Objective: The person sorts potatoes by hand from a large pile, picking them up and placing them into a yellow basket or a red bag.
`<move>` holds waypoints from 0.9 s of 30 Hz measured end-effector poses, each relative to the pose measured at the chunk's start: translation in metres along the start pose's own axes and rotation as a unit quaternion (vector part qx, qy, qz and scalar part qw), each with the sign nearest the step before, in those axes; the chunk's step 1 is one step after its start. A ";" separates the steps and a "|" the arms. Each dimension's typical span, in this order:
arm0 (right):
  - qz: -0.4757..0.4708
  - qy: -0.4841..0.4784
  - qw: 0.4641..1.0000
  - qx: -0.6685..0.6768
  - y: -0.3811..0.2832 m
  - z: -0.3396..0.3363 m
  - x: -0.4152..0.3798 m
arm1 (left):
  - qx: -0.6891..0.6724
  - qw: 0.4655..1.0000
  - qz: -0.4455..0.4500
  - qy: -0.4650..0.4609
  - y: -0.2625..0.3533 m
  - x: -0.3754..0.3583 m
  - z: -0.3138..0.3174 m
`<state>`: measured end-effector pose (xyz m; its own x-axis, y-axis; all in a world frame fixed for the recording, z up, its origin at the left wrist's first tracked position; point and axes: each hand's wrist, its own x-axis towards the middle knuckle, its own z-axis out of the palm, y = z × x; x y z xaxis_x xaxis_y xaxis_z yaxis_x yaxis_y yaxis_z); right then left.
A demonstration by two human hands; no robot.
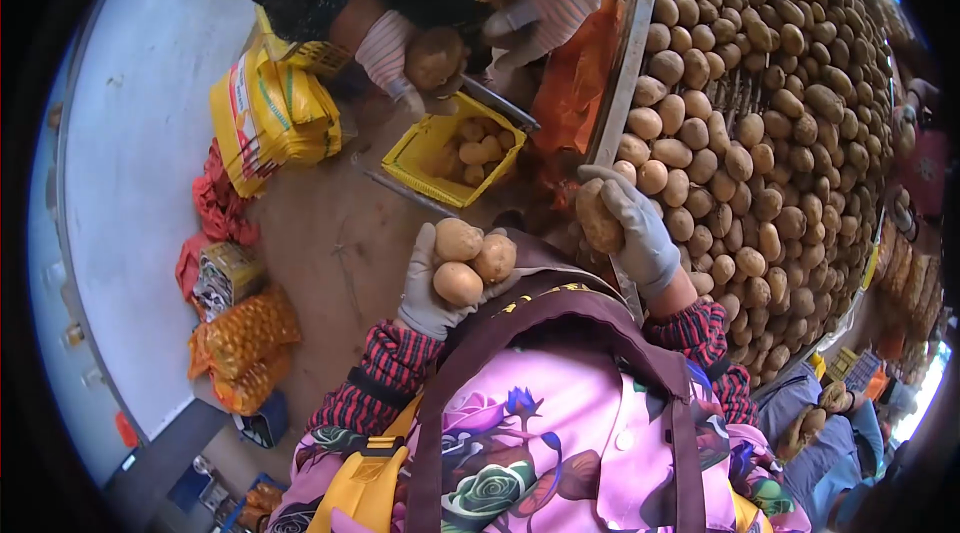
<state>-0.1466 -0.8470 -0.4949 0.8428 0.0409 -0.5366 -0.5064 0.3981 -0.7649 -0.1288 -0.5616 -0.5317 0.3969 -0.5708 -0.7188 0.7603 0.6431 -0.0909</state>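
Three round potatoes rest in my gloved left hand, which cups them from below in front of my apron. My gloved right hand grips a single longer, darker potato beside the metal edge of the conveyor. Many potatoes cover the conveyor to the right of that hand. Between me and a co-worker stands a yellow crate with several potatoes inside.
Across from me, a co-worker's gloved hands are over the crate, one at a large potato. Yellow sacks, red netting and an orange net bag of potatoes lie at left. Other people are at the far right.
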 end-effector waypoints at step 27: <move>-0.046 0.163 0.979 -0.110 0.021 -0.043 -0.007 | 0.154 0.980 0.124 0.026 0.109 0.132 -0.041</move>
<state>-0.1706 -0.8785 -0.5223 0.8021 -0.2954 -0.5191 -0.4879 0.1771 -0.8547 -0.0147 -0.5461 -0.6652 0.5678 -0.3847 -0.7278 0.7668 0.5688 0.2976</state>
